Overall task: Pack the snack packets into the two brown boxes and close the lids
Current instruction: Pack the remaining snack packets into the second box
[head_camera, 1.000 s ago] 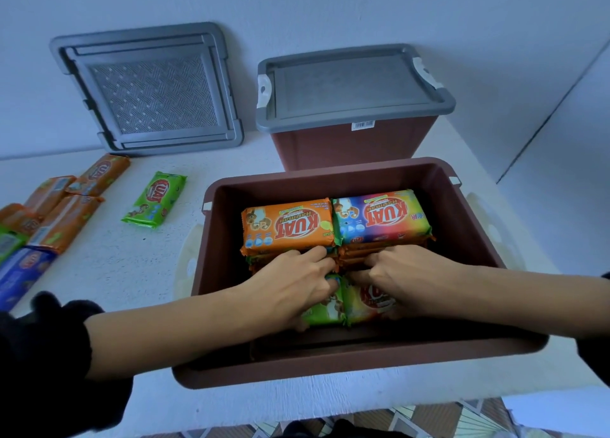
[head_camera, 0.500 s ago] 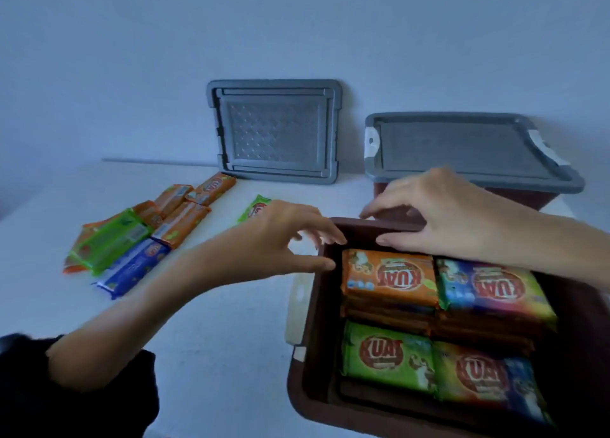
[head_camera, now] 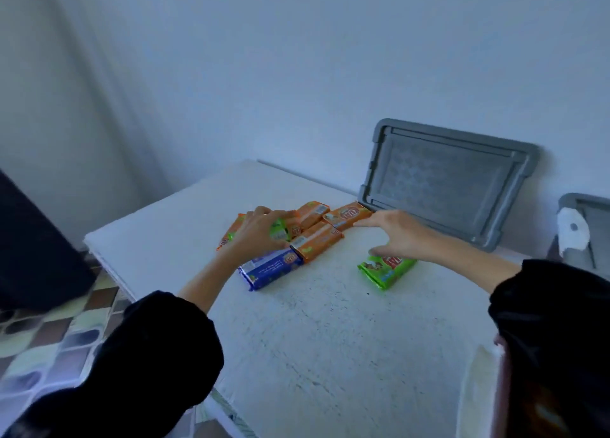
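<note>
Left hand (head_camera: pixel 260 231): lies on the packet pile (head_camera: pixel 315 242), fingers bent; grip cannot be told.
Right hand (head_camera: pixel 394 236): spread, fingertips touching an orange packet (head_camera: pixel 346 215), thumb above the lone green packet (head_camera: pixel 386 269).
Grey lid (head_camera: pixel 445 183): leaning against the wall.

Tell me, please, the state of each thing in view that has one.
Left hand: grips stacked green packet.
Right hand: open, fingers spread, holding nothing.
Lone green packet: flat on table, unpacked.
Blue packet: flat on table, unpacked.
Orange packets: heaped on table, unpacked.
Grey lid: off, leaning against wall.
Second lid: lying level, mostly cut off.
</note>
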Available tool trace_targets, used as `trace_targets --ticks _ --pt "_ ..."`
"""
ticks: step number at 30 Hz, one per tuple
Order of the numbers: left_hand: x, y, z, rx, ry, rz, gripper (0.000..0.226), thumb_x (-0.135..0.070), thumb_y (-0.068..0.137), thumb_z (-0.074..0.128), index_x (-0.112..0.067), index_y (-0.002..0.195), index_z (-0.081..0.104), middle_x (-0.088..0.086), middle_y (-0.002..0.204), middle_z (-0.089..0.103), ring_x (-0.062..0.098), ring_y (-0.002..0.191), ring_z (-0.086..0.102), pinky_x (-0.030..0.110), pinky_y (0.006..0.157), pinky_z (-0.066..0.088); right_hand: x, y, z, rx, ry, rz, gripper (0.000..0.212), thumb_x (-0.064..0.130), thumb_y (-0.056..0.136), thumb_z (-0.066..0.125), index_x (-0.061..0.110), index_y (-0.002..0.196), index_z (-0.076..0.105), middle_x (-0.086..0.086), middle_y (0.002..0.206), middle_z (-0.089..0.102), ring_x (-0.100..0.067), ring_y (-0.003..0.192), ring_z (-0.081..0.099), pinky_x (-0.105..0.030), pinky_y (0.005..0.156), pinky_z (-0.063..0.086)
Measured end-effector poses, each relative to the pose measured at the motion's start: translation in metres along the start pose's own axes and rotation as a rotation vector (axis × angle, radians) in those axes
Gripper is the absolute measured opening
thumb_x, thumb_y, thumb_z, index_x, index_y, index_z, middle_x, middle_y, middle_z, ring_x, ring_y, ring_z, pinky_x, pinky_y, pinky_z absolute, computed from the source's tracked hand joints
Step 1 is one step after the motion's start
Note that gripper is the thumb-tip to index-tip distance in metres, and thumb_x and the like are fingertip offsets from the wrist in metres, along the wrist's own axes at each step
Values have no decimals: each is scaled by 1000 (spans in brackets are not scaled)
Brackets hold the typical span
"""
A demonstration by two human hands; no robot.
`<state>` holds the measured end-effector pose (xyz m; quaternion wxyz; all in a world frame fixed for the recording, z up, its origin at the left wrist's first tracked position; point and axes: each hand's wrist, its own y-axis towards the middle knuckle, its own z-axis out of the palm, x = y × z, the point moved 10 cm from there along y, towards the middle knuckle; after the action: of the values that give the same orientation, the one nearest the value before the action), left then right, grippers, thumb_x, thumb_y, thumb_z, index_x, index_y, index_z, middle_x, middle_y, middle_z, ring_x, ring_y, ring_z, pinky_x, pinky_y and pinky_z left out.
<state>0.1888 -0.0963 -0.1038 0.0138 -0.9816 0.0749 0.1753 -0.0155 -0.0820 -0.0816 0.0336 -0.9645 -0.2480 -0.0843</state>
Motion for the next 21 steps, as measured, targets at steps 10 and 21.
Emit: trace_targets --ticks 10,21 --pt "61 28 28 -88 111 -62 63 -41 83 65 -34 139 38 5 142 38 28 131 31 49 108 31 -41 13 83 505 -114 -69 96 29 68 80 32 146 23 -7 153 24 -21 141 21 -24 111 18" --pt "55 26 18 -210 172 -34 55 -44 85 61 -30 136 46 4 127 52 24 118 45 40 87 47 -49 22 74 292 -94 -39 79 51 74 69 39 142 29 -3 124 52 -19 112 48 -28 85 38"
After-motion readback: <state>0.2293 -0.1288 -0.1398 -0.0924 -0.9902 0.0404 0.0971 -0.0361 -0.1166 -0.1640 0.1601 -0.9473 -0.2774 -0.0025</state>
